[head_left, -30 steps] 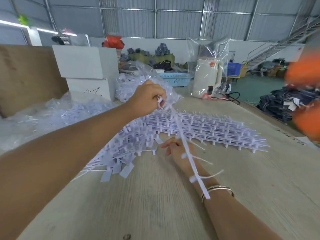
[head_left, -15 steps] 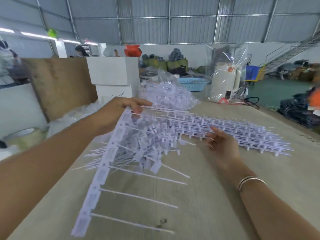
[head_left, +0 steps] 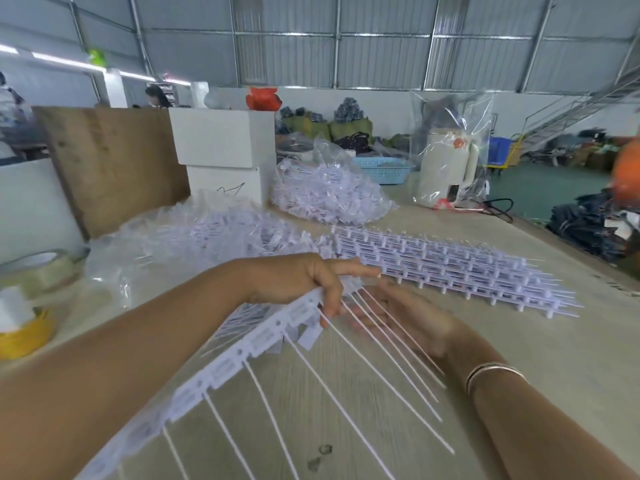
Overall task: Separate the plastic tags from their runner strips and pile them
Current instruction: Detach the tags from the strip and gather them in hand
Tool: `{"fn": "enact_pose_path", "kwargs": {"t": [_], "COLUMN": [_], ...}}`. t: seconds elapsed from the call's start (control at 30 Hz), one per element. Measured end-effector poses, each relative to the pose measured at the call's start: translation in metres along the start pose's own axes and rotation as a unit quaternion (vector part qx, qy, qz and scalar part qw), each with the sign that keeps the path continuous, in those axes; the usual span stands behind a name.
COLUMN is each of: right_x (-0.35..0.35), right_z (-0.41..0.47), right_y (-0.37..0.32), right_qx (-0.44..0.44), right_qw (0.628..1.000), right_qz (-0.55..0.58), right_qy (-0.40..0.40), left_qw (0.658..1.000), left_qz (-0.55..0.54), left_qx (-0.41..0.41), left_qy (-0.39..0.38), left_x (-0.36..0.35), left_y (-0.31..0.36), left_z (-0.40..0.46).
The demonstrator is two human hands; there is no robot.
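Tape rolls [head_left: 38,268]: at 9 o'clock on the surface [head_left: 519,393], a clear roll with a yellow one nearer the camera; not part of the step.
Bagged tags [head_left: 180,244]: clear plastic full of pale tags at 10 o'clock, beside the white boxes [head_left: 221,140]; a second bagged heap [head_left: 329,195] sits at 12 o'clock.
Left hand [head_left: 304,282]: near centre, fingers curled round the far end of a runner strip [head_left: 221,368], index finger stretched straight out toward 2 o'clock. It grips that strip.
Runner strip: runs from the left hand down toward 7 o'clock, lifted off the surface, its thin tag tails [head_left: 346,403] fanning out toward 4 and 5 o'clock.
Right hand [head_left: 408,320]: just right of centre, under the upper tails, blurred; fingers look loosely spread and I cannot tell whether they hold any tail.
Stacked strips [head_left: 450,268]: untouched, layered flat from 1 to 3 o'clock on the surface.
Step in hand: judged as a fresh strip taken up, tags not yet stripped.
Next move: the right hand likely needs to gather the tails together and pull across the runner while the left holds firm, then drop the freed tags on a pile.
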State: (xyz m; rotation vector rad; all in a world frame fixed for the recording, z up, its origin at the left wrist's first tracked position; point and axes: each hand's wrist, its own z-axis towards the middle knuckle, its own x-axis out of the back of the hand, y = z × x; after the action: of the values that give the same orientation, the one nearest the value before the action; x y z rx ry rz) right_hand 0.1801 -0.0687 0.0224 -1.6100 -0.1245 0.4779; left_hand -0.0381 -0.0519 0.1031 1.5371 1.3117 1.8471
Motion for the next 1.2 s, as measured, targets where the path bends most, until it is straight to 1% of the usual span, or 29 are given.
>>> {"fn": "enact_pose_path", "kwargs": {"t": [0.07,0.13,0.2,0.27,0.33,0.4,0.43,0.47,0.5,0.57,0.6,0.67,0.7,0.73,0.8,0.83,0.87,0.93,1.0,1.07,1.13,1.2], "right_x": [0.001,0.005,0.007,0.007,0.006,0.004,0.004,0.002,0.001,-0.004,-0.005,-0.005,-0.003,0.001,0.008,0.011,0.011,0.005,-0.005,-0.012,-0.014,-0.013], "right_z": [-0.001,-0.001,0.002,0.004,0.005,0.005,0.005,0.005,0.005,0.005,0.004,0.003,0.003,0.005,0.010,0.012,0.012,0.011,0.007,0.004,0.004,0.004], "right_y": [-0.001,-0.001,0.000,0.000,-0.002,-0.004,-0.003,-0.003,-0.002,-0.001,-0.001,-0.002,-0.001,-0.001,0.002,0.003,0.005,0.008,0.010,0.011,0.012,0.013], "right_qx": [0.002,-0.001,0.005,0.018,0.032,0.039,0.044,0.050,0.057,0.070,0.075,0.080,0.082,0.086,0.105,0.119,0.132,0.161,0.200,0.215,0.211,0.208], "right_qw": [0.998,0.994,0.990,0.986,0.985,0.986,0.987,0.988,0.988,0.989,0.990,0.992,0.992,0.991,0.982,0.979,0.979,0.972,0.946,0.916,0.889,0.870], "right_qz": [-0.041,-0.050,0.014,0.078,0.119,0.129,0.125,0.122,0.120,0.115,0.109,0.089,0.084,0.083,0.078,0.060,0.019,-0.109,-0.236,-0.334,-0.406,-0.446], "right_qy": [0.047,0.101,0.138,0.144,0.121,0.102,0.094,0.085,0.075,0.054,0.043,0.031,0.039,0.064,0.134,0.154,0.155,0.129,0.092,0.055,0.033,0.017], "left_qw": [0.996,0.991,0.989,0.988,0.987,0.975,0.964,0.952,0.942,0.931,0.928,0.920,0.912,0.905,0.903,0.912,0.925,0.946,0.947,0.942,0.937,0.932], "left_qz": [0.081,0.125,0.128,0.117,0.069,0.011,0.011,0.047,0.097,0.163,0.169,0.162,0.166,0.176,0.191,0.187,0.171,0.130,0.112,0.126,0.139,0.139], "left_qx": [0.025,0.048,0.075,0.103,0.113,0.120,0.126,0.135,0.144,0.159,0.163,0.151,0.143,0.137,0.139,0.142,0.141,0.135,0.122,0.105,0.097,0.090], "left_qy": [0.010,0.001,-0.006,0.013,0.085,0.188,0.234,0.269,0.286,0.284,0.288,0.325,0.347,0.362,0.359,0.337,0.308,0.266,0.274,0.293,0.305,0.322], "left_x": [0.002,0.007,0.016,0.025,0.030,0.025,0.020,0.013,0.005,-0.014,-0.022,-0.035,-0.038,-0.041,-0.040,-0.039,-0.037,-0.034,-0.033,-0.033,-0.035,-0.037], "left_y": [-0.006,-0.012,-0.016,-0.021,-0.022,-0.020,-0.019,-0.018,-0.018,-0.017,-0.018,-0.021,-0.024,-0.028,-0.038,-0.042,-0.046,-0.052,-0.060,-0.067,-0.075,-0.080], "left_z": [0.004,0.005,0.001,-0.007,-0.010,-0.006,-0.002,0.003,0.008,0.016,0.020,0.027,0.029,0.029,0.024,0.020,0.017,0.013,0.010,0.006,0.001,-0.002]}}
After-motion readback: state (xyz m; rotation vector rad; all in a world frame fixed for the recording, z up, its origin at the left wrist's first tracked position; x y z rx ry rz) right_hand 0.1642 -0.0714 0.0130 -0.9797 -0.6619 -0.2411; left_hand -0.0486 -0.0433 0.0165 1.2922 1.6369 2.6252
